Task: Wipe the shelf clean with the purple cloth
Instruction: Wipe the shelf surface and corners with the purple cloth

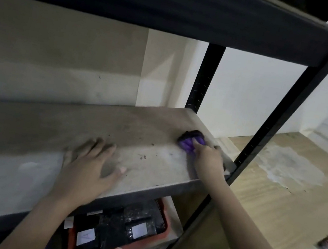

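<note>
The right hand (209, 158) grips the bunched purple cloth (189, 142) near the dusty grey shelf board's (49, 131) right end; the left hand (88, 168) rests spread flat. Better press firmly and sweep the crumbs toward the front edge.

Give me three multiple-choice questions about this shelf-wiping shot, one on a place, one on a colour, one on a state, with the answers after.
1. Where on the shelf is the purple cloth?
A. right end
B. left end
C. on the shelf above

2. What colour is the basket under the shelf?
A. blue
B. red
C. green

3. How is the left hand?
A. gripping the cloth
B. curled into a fist
C. flat, fingers spread on the shelf

Answers: 1 A, the cloth sits by the right posts under the right hand. 2 B, its rim shows red. 3 C, its fingers lie straight on the board.
</note>
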A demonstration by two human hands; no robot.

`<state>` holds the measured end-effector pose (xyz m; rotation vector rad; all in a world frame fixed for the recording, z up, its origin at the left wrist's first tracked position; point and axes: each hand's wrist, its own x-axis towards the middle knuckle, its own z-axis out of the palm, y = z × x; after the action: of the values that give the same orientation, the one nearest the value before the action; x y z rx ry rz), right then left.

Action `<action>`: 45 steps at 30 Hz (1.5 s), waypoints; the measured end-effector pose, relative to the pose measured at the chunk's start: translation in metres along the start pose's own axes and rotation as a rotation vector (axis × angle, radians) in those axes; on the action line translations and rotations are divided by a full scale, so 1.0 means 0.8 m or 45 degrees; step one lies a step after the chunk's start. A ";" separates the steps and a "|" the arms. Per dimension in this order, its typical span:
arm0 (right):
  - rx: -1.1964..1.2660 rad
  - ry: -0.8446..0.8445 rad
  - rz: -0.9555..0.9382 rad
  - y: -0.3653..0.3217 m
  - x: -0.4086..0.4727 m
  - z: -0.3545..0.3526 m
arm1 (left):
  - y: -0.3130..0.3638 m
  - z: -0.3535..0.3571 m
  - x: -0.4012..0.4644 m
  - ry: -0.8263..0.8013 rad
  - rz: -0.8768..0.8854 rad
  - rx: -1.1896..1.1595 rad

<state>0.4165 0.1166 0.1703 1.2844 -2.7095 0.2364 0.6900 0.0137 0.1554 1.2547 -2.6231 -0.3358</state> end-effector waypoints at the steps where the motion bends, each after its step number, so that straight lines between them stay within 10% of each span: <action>1: 0.006 0.035 0.060 0.012 0.012 -0.003 | -0.003 0.001 -0.001 0.011 0.008 0.003; 7: 0.340 0.028 0.438 0.042 0.094 -0.012 | -0.003 0.002 0.002 0.041 0.010 -0.011; 11: 0.478 0.160 -0.005 0.006 0.075 -0.036 | -0.003 0.001 0.001 0.050 0.011 -0.005; 15: 0.264 -0.171 -0.694 -0.060 -0.014 -0.019 | 0.000 0.001 0.003 0.047 -0.015 -0.005; 18: 0.253 -0.182 -0.706 -0.064 -0.025 -0.009 | 0.002 0.001 0.005 0.060 -0.025 0.006; 21: 0.272 -0.103 -0.522 -0.028 0.011 -0.004 | 0.003 -0.002 0.003 0.044 -0.024 0.004; 27: 0.611 0.151 0.639 0.044 0.114 0.005 | 0.004 -0.004 0.002 0.043 -0.020 -0.022; 31: 0.406 0.234 -0.060 -0.034 0.074 -0.005 | 0.000 0.000 0.003 0.048 -0.014 -0.025; 35: 0.214 -0.120 -0.738 -0.146 0.038 0.015 | 0.004 -0.003 0.003 0.020 -0.039 -0.023; 45: 0.227 -0.137 -0.525 -0.209 0.129 0.037 | 0.004 -0.001 0.001 0.015 -0.046 -0.033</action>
<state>0.4798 -0.0712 0.1750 1.9171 -2.4715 0.3759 0.6875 0.0150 0.1568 1.2931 -2.5803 -0.3663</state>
